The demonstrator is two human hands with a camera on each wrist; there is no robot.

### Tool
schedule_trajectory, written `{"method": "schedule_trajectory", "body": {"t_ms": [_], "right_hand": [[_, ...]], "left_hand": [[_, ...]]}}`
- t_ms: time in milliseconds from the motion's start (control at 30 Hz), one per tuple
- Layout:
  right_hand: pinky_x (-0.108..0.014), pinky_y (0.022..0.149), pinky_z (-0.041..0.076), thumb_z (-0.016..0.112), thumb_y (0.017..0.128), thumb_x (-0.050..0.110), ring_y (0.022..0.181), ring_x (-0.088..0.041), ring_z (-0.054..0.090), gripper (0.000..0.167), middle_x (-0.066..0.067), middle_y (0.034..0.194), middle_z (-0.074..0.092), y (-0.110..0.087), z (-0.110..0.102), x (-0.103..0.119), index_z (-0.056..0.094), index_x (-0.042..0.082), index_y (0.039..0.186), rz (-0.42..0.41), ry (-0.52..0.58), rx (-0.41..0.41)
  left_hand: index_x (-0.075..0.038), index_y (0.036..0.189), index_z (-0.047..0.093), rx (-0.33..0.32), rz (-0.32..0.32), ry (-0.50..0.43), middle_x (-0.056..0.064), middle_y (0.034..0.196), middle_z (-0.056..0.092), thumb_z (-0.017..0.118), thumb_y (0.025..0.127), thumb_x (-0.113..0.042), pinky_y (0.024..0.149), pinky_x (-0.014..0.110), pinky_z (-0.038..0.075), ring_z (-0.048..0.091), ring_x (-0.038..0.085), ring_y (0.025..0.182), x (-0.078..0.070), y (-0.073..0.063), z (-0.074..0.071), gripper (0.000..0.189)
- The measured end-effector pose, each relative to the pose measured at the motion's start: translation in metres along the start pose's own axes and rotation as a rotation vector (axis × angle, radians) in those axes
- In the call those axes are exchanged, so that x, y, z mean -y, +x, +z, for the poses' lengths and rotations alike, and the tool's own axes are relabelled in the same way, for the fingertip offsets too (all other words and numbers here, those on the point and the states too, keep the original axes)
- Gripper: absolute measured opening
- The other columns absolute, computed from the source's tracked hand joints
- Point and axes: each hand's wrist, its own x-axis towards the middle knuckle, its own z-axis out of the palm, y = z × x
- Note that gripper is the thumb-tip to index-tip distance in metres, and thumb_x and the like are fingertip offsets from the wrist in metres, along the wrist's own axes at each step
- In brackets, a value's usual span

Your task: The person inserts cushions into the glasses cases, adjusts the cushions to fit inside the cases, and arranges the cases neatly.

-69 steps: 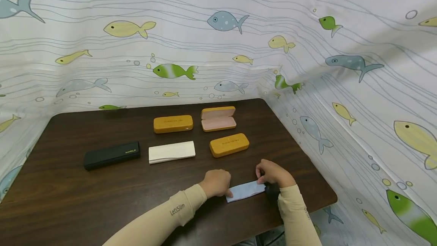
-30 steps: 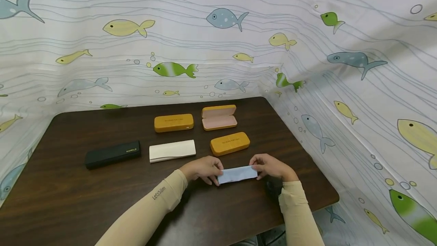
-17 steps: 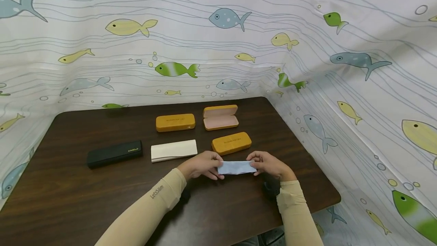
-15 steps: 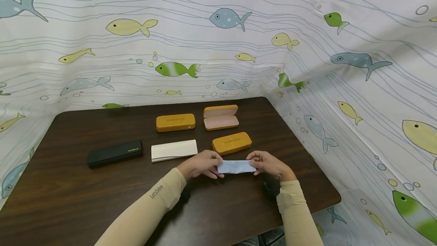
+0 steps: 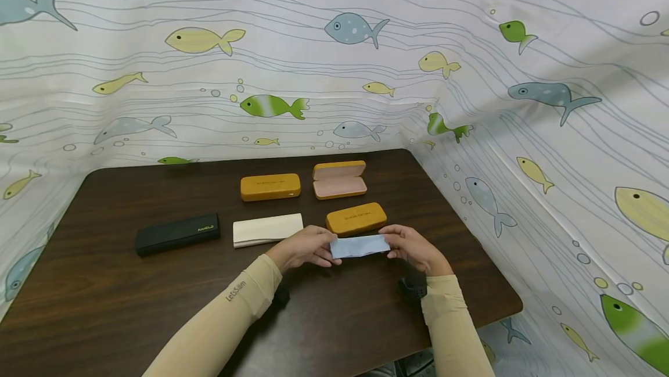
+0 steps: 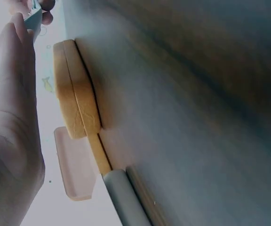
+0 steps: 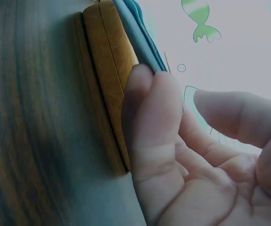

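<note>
A light blue folded cloth (image 5: 360, 246) is stretched between my two hands, raised above the table in front of the nearest yellow glasses case (image 5: 356, 219). My left hand (image 5: 308, 247) pinches its left end, the other fingers extended below. At the right end, my right hand (image 5: 415, 248) pinches it between thumb and fingers. In the left wrist view the cloth (image 6: 33, 20) shows at the top corner, beyond the left fingers. The right wrist view has the folded cloth (image 7: 140, 35) edge-on, its layers visible, beside the yellow case (image 7: 108, 66).
Behind lie a shut yellow glasses case (image 5: 270, 187) and one standing open with a pink lining (image 5: 340, 180). A cream flat case (image 5: 268, 230) and a black case (image 5: 177, 234) lie to the left on the dark wooden table (image 5: 157, 301). A fish-print curtain (image 5: 292, 69) surrounds it.
Both hands have lifted the cloth off the table and carried it away from me, toward the nearest yellow case. The left hand's other fingers have spread out. The cases have not moved.
</note>
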Motion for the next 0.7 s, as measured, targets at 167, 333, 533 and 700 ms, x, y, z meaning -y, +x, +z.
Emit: {"method": "schedule_trajectory", "body": {"t_ms": [167, 333, 533, 700], "right_hand": [[-0.025, 0.076, 0.056, 0.049, 0.109, 0.013, 0.091, -0.018, 0.058, 0.037, -0.011, 0.114, 0.054, 0.002, 0.003, 0.003, 0.047, -0.006, 0.140, -0.012, 0.007, -0.011], [-0.027, 0.084, 0.057, 0.050, 0.108, 0.011, 0.101, -0.020, 0.062, 0.036, -0.017, 0.133, 0.053, 0.005, 0.005, 0.004, 0.054, -0.007, 0.139, -0.016, 0.023, -0.031], [-0.028, 0.088, 0.057, 0.049, 0.108, 0.006, 0.104, -0.019, 0.064, 0.033, -0.021, 0.136, 0.052, 0.011, 0.008, 0.008, 0.056, -0.011, 0.135, -0.033, 0.063, -0.034], [-0.029, 0.091, 0.056, 0.047, 0.108, 0.005, 0.105, -0.018, 0.065, 0.034, -0.020, 0.133, 0.053, 0.018, 0.011, 0.012, 0.054, -0.014, 0.135, -0.042, 0.088, -0.029]], "left_hand": [[0.010, 0.135, 0.050, -0.024, 0.000, -0.008, 0.022, 0.111, 0.068, 0.044, 0.110, -0.023, 0.076, 0.036, 0.062, 0.075, 0.026, 0.089, -0.004, -0.001, -0.003, 0.041], [0.009, 0.138, 0.047, -0.036, 0.004, -0.040, 0.024, 0.118, 0.068, 0.041, 0.111, -0.026, 0.078, 0.038, 0.061, 0.075, 0.028, 0.092, -0.005, 0.000, -0.007, 0.045], [0.008, 0.148, 0.039, -0.056, 0.002, -0.065, 0.031, 0.132, 0.060, 0.040, 0.112, -0.031, 0.082, 0.040, 0.060, 0.073, 0.031, 0.099, -0.006, -0.002, -0.014, 0.052], [0.006, 0.147, 0.040, -0.075, -0.002, -0.073, 0.029, 0.132, 0.061, 0.038, 0.112, -0.032, 0.084, 0.041, 0.060, 0.073, 0.031, 0.101, -0.012, -0.002, -0.019, 0.052]]}}
